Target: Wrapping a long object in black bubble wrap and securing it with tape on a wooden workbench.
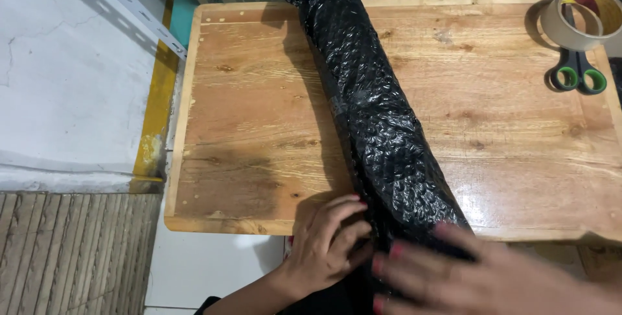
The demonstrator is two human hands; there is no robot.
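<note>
The left hand (327, 240) and right hand (466, 273) are pressing flat, fingers released, on the black bubble-wrap bundle (376, 114) lying on the wooden board (246, 127).

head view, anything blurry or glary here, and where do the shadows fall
Head view: the right hand is smeared by motion blur, the left hand sharper; glare speckles the black bubble-wrapped roll; its shadow falls leftward on the wooden board; tape roll and scissors look crisp.

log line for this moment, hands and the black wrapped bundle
left hand: pressing near end of black bubble-wrap bundle | right hand: flat on same end | bundle: lying diagonally on wooden table | tape roll, scissors: far right corner
</note>
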